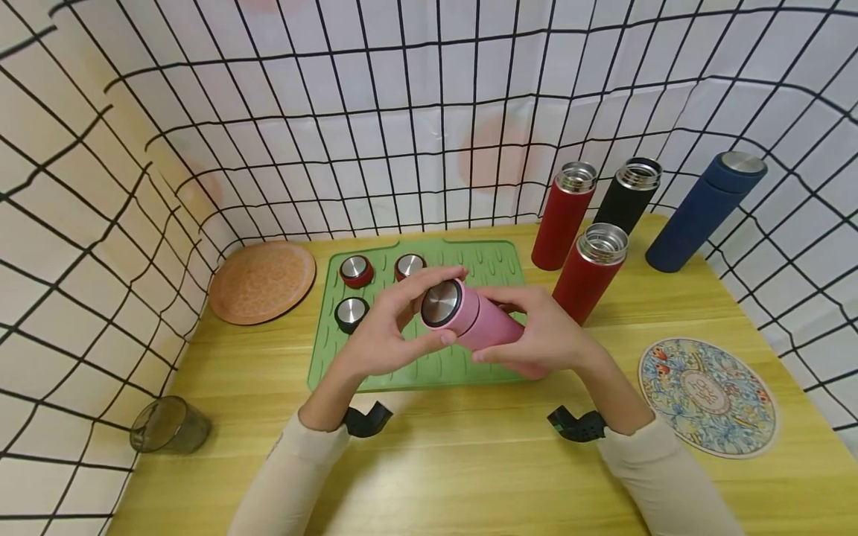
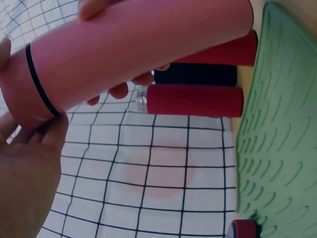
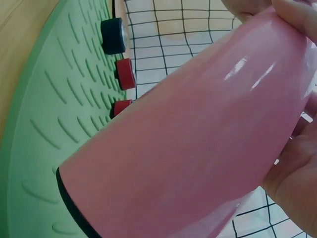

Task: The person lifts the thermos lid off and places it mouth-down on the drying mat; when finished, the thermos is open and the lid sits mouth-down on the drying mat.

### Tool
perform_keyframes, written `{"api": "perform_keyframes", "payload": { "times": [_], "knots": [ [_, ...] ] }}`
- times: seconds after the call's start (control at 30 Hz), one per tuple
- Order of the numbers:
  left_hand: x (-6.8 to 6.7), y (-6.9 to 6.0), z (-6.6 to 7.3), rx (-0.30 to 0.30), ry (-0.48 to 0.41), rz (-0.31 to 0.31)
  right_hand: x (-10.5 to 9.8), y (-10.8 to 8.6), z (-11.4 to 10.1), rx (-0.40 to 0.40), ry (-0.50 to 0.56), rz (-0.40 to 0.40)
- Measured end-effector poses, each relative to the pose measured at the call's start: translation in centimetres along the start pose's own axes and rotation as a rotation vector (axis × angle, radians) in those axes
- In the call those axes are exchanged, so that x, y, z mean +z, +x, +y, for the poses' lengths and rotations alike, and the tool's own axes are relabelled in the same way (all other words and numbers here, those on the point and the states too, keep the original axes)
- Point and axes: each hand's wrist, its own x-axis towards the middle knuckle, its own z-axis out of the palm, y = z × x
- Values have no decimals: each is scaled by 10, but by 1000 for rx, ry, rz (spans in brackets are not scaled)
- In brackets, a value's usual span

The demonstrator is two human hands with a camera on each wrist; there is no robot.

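Observation:
A pink thermos bottle [image 1: 494, 327] is held tilted above the green mat, its steel-topped lid [image 1: 442, 304] toward the left. My left hand [image 1: 390, 327] grips the lid between thumb and fingers. Around the bottle's body my right hand [image 1: 546, 327] is curled. In the left wrist view a dark ring [image 2: 39, 82] shows between lid and body. On the green ribbed mat [image 1: 429, 372] stand two red lids, the left one [image 1: 357, 271] and the right one [image 1: 410, 266], plus a black lid [image 1: 351, 313].
Two lidless red bottles, one behind [image 1: 564, 216] and one in front [image 1: 590, 272], stand at right with a lidless black bottle [image 1: 628, 195] and a capped blue bottle [image 1: 704, 212]. A patterned round mat [image 1: 707, 397], a brown round mat [image 1: 263, 283] and a glass [image 1: 170, 424] lie around.

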Motion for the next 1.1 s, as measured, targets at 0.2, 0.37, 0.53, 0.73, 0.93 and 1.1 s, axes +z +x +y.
{"api": "perform_keyframes", "payload": {
  "times": [0.2,0.37,0.53,0.73,0.93,1.1],
  "knots": [
    [-1,-1,-2,9,-28,6,2,3,1,-8,-6,-27],
    [2,-1,-4,-12,-27,76,6,4,2,-19,9,-13],
    [6,0,-7,4,-44,123,9,5,4,-11,6,3],
    [14,-1,-12,19,-12,201,14,5,4,3,-32,45],
    [22,1,-22,-82,88,360,24,8,3,16,-253,213],
    [19,0,-22,-92,-33,374,21,6,-4,19,-249,238]
  ]
}}
